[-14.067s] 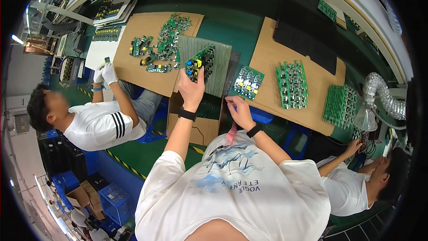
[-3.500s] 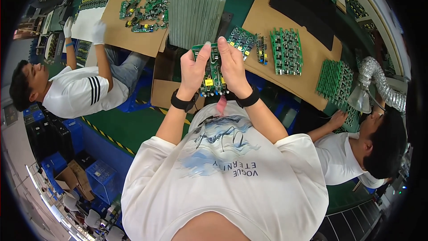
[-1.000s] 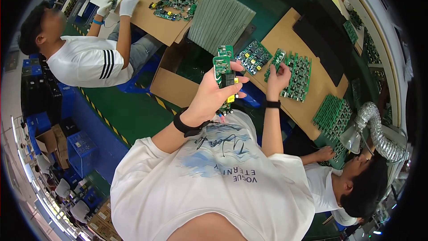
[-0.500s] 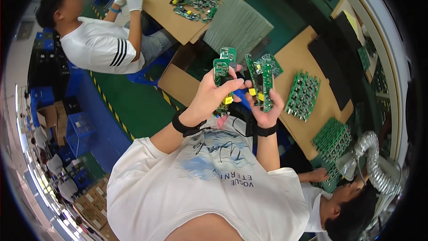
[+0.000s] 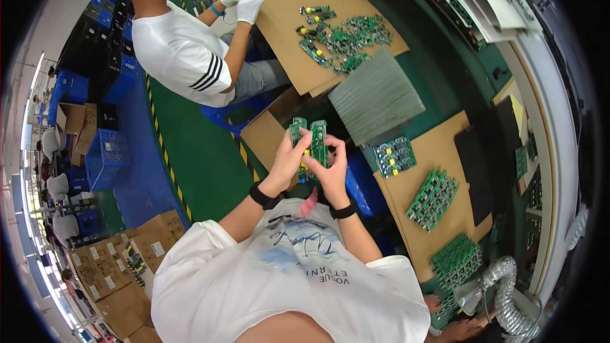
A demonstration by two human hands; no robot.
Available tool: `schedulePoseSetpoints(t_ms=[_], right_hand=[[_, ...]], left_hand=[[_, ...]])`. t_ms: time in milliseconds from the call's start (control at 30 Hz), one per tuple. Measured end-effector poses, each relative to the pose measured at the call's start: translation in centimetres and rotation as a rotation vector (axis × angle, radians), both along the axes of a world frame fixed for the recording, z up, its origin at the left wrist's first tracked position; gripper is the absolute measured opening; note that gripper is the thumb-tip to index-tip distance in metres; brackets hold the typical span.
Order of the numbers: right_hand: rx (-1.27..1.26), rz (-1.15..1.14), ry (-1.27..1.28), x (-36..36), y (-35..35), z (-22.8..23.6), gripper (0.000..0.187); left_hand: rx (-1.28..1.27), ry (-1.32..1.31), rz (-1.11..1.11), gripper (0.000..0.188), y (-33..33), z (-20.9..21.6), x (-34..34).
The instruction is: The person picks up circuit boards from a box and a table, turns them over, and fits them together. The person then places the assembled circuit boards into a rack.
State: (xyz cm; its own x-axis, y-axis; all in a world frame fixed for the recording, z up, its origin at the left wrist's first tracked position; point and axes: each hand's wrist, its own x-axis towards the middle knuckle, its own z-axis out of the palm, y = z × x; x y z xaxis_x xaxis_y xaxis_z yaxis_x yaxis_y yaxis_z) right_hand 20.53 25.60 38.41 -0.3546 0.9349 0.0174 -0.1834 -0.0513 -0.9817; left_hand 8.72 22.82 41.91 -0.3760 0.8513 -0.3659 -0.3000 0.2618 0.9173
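Close together in front of my torso, both hands grip green circuit boards with yellow parts. My left hand [image 5: 286,165] is closed round circuit boards [image 5: 297,128] stood on end; how many is hidden by the fingers. Its thumb lies over their near side. Right beside it, my right hand [image 5: 332,170] is closed on another upright circuit board [image 5: 319,136], fingers along its outer edge and thumb toward the left hand. The two lots sit side by side, and I cannot tell whether they touch. Each wrist wears a black band.
To the right, a cardboard sheet [image 5: 406,213] carries a board panel [image 5: 394,156] and stacked boards [image 5: 433,198]. A grey-green stack of sheets [image 5: 376,96] stands ahead. A gloved co-worker [image 5: 178,51] sits ahead left by a board pile [image 5: 359,38]. Another person's hand [image 5: 462,329] and a duct [image 5: 508,292] are lower right.
My right hand has brought its boards leftward, up against the left hand's lot. The view has shifted, and the panel at the cardboard's corner now shows unobstructed.
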Motion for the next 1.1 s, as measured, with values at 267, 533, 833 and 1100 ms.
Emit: schedulePoseSetpoints(t_ms=[267,533,833,1100], right_hand=[[-0.408,0.092,0.265,-7.1,-1.2,-1.9,0.054],[-0.594,0.121,0.48,-16.0,-0.8,-4.7,0.055],[-0.696,-0.015,0.852,-23.7,5.8,-7.3,0.055],[-0.651,-0.047,0.786,-30.6,23.8,-8.6,0.032]], left_hand=[[-0.012,0.204,-0.292,0.052,-0.8,-1.8,-7.6],[0.037,0.701,-0.518,0.073,0.2,-2.5,-16.1],[0.276,0.9,-0.484,0.063,5.6,-0.1,-22.7],[0.222,0.3,-0.118,0.036,1.5,-5.8,-33.1]])
